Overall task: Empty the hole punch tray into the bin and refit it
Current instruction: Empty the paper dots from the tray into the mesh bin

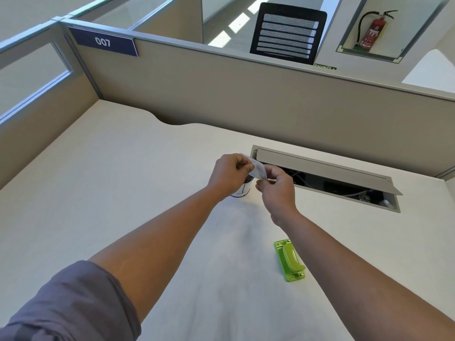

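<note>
Both hands at frame centre, left hand [230, 172] and right hand [277, 187] fingers pinching clear tray [259, 171] above small bin [242, 189], green hole punch [290, 260] lower right on desk [123, 193]

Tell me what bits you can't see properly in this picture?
- Small bin: mostly hidden behind the left hand, head view.
- Clear tray: pinched by both hands, the right hand below; its contents are too small to tell.
- Green hole punch: its underside faces the desk.
</note>
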`<state>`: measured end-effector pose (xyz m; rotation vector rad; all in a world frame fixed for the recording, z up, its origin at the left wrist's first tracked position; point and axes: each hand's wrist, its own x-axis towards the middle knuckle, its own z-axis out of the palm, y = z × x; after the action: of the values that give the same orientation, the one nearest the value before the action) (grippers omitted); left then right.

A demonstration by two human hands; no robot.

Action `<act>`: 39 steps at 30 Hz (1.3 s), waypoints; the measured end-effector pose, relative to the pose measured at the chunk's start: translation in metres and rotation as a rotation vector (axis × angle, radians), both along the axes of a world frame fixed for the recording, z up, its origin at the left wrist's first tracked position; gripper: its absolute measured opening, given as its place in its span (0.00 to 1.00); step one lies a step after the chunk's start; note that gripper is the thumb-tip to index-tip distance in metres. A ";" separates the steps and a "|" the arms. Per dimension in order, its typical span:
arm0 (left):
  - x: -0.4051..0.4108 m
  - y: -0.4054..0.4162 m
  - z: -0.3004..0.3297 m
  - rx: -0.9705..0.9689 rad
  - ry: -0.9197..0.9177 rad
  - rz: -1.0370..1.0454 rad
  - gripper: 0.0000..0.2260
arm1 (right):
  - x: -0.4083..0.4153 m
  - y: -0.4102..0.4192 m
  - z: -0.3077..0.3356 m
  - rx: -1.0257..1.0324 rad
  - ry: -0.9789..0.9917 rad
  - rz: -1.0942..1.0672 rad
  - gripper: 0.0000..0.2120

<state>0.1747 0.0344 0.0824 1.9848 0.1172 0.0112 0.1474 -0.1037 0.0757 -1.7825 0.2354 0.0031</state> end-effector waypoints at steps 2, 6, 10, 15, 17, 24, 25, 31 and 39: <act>0.000 0.001 0.000 -0.087 0.046 -0.002 0.06 | 0.000 0.000 -0.001 -0.040 -0.038 0.024 0.20; 0.002 0.004 0.002 -0.323 0.204 0.007 0.05 | 0.001 0.000 -0.004 -0.128 -0.102 0.066 0.20; 0.001 0.007 0.013 -0.614 0.383 0.045 0.04 | 0.000 0.000 -0.001 -0.218 -0.169 0.090 0.20; 0.002 0.010 0.022 -0.659 0.497 0.043 0.07 | -0.002 0.003 -0.002 -0.300 -0.250 0.116 0.20; 0.002 0.011 0.022 -0.672 0.517 0.046 0.07 | -0.002 0.004 -0.002 -0.321 -0.276 0.116 0.20; 0.002 0.009 0.020 -0.672 0.521 0.085 0.08 | -0.001 0.005 -0.004 -0.349 -0.280 0.117 0.20; 0.002 0.009 0.018 -0.665 0.516 0.091 0.09 | -0.001 0.006 -0.003 -0.354 -0.274 0.116 0.20; 0.004 0.008 0.012 -0.584 0.467 0.101 0.06 | 0.001 0.011 0.002 -0.132 -0.072 -0.024 0.14; 0.010 0.010 0.007 -0.462 0.435 0.107 0.06 | 0.004 0.007 -0.001 0.065 0.103 -0.165 0.15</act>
<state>0.1844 0.0440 0.0896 1.4911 0.4652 -0.3499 0.1518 -0.0969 0.0743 -1.6958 0.4512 -0.0147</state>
